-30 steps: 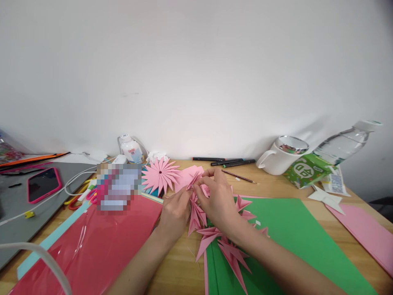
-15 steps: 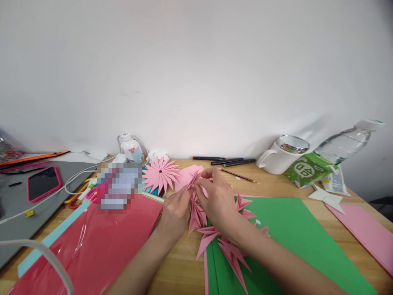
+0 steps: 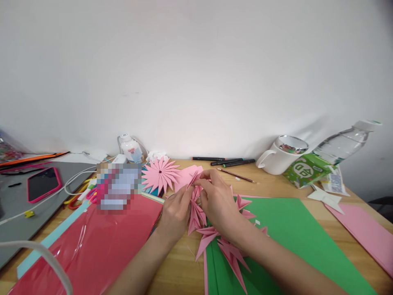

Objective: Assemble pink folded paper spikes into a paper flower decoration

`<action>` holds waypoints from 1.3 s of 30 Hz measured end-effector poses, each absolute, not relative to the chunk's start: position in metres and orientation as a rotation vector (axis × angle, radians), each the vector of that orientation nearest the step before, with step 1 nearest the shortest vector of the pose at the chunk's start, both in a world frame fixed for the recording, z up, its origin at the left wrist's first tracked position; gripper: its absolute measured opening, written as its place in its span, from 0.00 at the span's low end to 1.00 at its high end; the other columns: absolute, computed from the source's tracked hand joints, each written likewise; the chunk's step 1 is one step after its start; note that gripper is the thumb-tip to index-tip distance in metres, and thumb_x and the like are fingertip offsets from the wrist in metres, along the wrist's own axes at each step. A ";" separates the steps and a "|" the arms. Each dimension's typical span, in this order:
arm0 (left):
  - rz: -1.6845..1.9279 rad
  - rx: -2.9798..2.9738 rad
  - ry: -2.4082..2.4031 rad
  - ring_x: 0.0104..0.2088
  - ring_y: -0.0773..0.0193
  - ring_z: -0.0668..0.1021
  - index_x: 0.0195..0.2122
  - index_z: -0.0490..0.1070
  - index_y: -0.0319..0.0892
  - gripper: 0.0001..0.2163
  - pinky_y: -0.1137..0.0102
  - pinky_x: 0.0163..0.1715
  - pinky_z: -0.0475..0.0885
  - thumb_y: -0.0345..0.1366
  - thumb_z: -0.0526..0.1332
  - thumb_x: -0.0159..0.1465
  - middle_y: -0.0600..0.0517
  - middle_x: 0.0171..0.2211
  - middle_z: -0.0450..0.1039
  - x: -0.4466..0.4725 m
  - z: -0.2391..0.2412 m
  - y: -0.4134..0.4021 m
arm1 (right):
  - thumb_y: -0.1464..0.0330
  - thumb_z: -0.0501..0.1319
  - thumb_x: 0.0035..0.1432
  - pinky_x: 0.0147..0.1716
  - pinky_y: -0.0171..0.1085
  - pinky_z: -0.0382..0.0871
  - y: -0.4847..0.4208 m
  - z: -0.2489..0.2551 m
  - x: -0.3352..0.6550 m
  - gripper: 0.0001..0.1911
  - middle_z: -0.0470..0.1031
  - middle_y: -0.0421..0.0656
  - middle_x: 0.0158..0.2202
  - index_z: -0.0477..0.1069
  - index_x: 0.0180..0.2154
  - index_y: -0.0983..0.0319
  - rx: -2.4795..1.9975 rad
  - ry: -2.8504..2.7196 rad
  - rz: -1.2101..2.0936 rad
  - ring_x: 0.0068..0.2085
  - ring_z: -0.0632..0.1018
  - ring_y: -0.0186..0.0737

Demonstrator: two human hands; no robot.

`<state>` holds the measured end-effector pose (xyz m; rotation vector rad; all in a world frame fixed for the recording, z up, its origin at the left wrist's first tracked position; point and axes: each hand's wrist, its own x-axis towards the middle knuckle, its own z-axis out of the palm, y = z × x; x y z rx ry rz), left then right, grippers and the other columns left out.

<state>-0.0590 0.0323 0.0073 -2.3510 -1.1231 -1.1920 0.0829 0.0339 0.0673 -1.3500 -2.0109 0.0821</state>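
Low in the frame's middle the folded pink spikes (image 3: 229,250) lie on the green sheet (image 3: 294,237), and just above them the left hand (image 3: 175,213) and right hand (image 3: 218,200) both pinch one pink paper piece (image 3: 194,179), with the finished pink paper flower (image 3: 160,174) a bit further back-left.

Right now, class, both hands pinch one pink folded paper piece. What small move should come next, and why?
Probably run the fingers along the fold to sharpen it. The left hand and right hand both pinch the pink folded piece, held just above the table. The pointed pink units lying at the edge of the green sheet all show crisp creases.
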 end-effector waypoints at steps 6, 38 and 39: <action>-1.111 -2.324 -1.070 0.45 0.58 0.76 0.53 0.61 0.35 0.18 0.65 0.44 0.72 0.24 0.50 0.61 0.39 0.44 0.73 -0.061 0.006 0.032 | 0.81 0.50 0.49 0.34 0.39 0.66 0.034 0.069 0.082 0.15 0.71 0.50 0.37 0.74 0.31 0.66 -1.395 -1.966 0.188 0.37 0.73 0.43; -1.083 -2.251 -0.975 0.48 0.53 0.75 0.53 0.60 0.28 0.19 0.63 0.46 0.71 0.22 0.50 0.59 0.33 0.43 0.73 -0.063 0.009 0.035 | 0.80 0.53 0.55 0.31 0.37 0.64 0.027 0.075 0.079 0.13 0.74 0.49 0.35 0.73 0.36 0.65 -1.456 -2.246 -0.019 0.35 0.72 0.43; -1.089 -2.255 -0.995 0.48 0.53 0.75 0.53 0.60 0.29 0.19 0.63 0.45 0.71 0.22 0.51 0.59 0.33 0.43 0.73 -0.064 0.009 0.035 | 0.81 0.53 0.54 0.31 0.38 0.64 0.026 0.074 0.078 0.14 0.74 0.50 0.36 0.73 0.38 0.66 -1.438 -2.262 -0.064 0.35 0.72 0.44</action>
